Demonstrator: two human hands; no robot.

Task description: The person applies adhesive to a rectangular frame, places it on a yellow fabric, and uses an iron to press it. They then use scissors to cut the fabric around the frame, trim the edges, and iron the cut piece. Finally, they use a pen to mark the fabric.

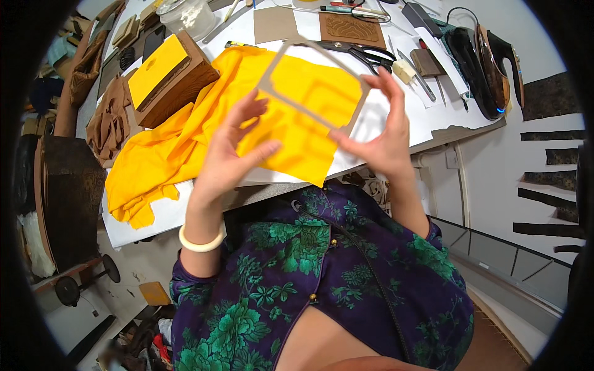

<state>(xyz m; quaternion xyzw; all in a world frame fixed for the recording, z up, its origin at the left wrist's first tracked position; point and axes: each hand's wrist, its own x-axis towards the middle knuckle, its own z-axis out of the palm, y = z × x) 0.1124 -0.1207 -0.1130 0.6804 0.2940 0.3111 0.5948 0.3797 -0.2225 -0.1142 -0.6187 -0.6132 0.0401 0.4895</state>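
Note:
A thin grey-brown frame point(298, 106), four-sided with a large opening, is tilted above the yellow cloth point(167, 145). My right hand point(388, 127) grips the frame's right side between thumb and fingers. Close by the frame's left corner, my left hand point(232, 145) has its thumb and fingers apart. Whether its fingertips touch that corner I cannot tell. Yellow cloth shows through the opening, and the cloth spreads from under the frame to the table's left front edge. Slight blur softens the frame and both hands.
Left of the cloth stands a brown wooden block point(176, 93) bearing a yellow piece point(158, 71). Black-handled scissors point(371, 57) lie beyond the frame, near a patterned brown panel point(351, 29). A clear tub point(185, 17) sits at the back left, and a dark iron-like tool point(473, 71) at the right.

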